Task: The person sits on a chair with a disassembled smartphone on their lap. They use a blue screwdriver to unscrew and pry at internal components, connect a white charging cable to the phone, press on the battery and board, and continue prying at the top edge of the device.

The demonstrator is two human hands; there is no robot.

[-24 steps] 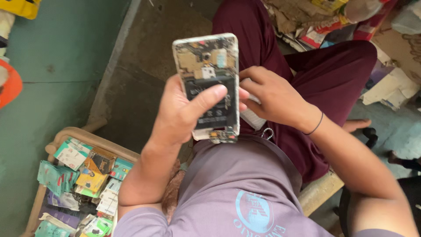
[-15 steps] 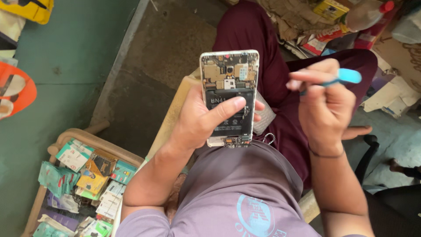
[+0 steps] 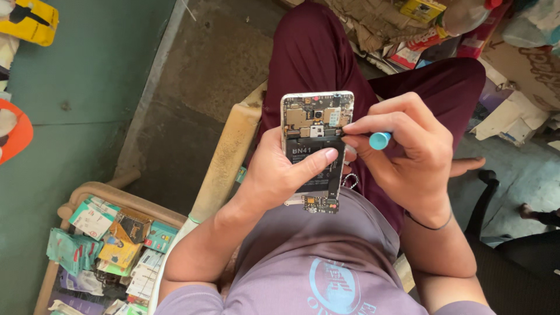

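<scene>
Phone (image 3: 315, 146), back cover off and board and battery showing, is sitting upright over the lap, cradled in the left hand (image 3: 274, 175) with the thumb pressing across the battery. Right hand (image 3: 408, 154) is now swinging back in from the side, fingers pinching a blue-capped tool (image 3: 380, 140), tip arriving at the phone's right edge, just beside that thumb.

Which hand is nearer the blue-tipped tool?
Right. The right hand pinches the blue-tipped tool in its fingers; the left hand holds the opened phone beside it, not touching the tool.
</scene>
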